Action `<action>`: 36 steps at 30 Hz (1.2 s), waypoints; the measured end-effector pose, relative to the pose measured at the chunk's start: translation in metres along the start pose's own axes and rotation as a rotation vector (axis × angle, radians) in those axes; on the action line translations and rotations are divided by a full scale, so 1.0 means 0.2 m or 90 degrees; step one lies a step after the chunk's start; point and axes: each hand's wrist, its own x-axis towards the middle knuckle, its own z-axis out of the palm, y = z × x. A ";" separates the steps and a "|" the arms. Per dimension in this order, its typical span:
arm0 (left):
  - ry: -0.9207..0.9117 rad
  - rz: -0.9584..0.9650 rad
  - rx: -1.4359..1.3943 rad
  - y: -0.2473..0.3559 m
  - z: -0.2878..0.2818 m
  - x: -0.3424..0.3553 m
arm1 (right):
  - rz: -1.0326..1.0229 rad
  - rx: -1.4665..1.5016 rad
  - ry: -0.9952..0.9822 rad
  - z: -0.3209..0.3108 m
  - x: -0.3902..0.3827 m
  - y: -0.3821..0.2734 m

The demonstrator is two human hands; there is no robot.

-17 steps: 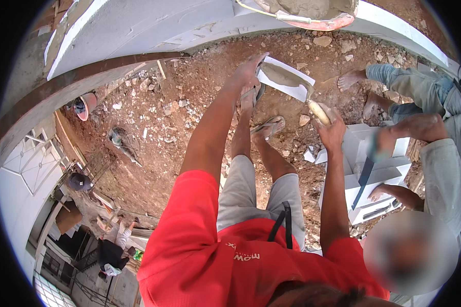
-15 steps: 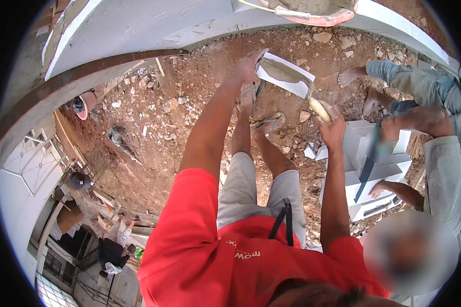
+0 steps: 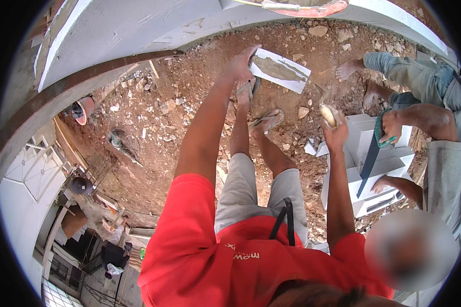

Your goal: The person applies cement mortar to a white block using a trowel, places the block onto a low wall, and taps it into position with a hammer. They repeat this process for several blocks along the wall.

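Reddish ground (image 3: 156, 140) opens leftward, edged ahead by a pale wall (image 3: 138, 36); a co-worker (image 3: 443, 169) bounds the right. A white block (image 3: 292, 86) is grasped at its left end by the left hand (image 3: 242, 66); the right hand (image 3: 336, 134) clasps a trowel (image 3: 327, 114) (its handle farther from the block than before).

The left hand (image 3: 242, 64) is holding a mortared slab (image 3: 292, 86) by its left end, the right hand (image 3: 336, 134) is gripping a trowel (image 3: 328, 115) right of it, and a co-worker's hand (image 3: 392, 126) is holding a saw (image 3: 369, 162) farther right.
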 end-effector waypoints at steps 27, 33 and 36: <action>-0.032 -0.126 0.028 0.09 -0.04 0.01 | 0.104 0.253 -0.244 -0.67 1.38 -1.09; -0.021 -0.096 -0.003 0.02 0.00 0.05 | 0.174 0.671 -0.244 -0.88 0.91 -0.78; 0.014 -0.060 0.008 -0.04 0.04 0.06 | 0.129 0.709 -0.208 -0.90 0.71 -0.70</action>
